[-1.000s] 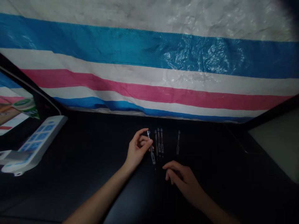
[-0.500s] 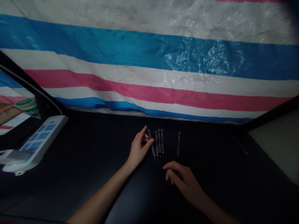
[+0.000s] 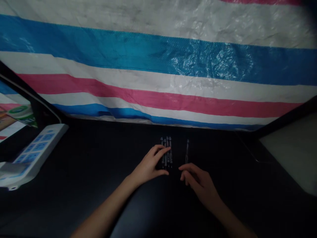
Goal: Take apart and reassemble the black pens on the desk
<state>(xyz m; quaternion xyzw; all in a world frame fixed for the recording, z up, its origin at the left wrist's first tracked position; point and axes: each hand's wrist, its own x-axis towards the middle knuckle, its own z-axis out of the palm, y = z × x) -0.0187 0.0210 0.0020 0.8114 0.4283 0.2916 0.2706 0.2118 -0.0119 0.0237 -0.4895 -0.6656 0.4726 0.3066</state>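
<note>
Several dark, slim pens (image 3: 170,155) lie side by side on the black tabletop, their tips towards me. Over this group my left hand (image 3: 146,167) reaches with its thumb spread away from the fingers; the fingertips cover part of the pens, and whether they touch them is hard to see. A single pen (image 3: 187,150) lies apart to the right. Just below its near end is my right hand (image 3: 200,181), loosely curled with its index finger stretched out and nothing visible in it. The dim light hides the pens' details.
A white power strip (image 3: 37,148) with blue socket faces lies at the left, with a plug at its near end. Behind it is a green and white tub (image 3: 22,114). A striped plastic sheet (image 3: 158,96) hangs along the back of the black table (image 3: 99,142).
My left hand has moved from the left side of the pens onto them, its thumb now lower and apart. The leftmost pen, tilted before, lies straighter against the others. My right hand has shifted slightly right.
</note>
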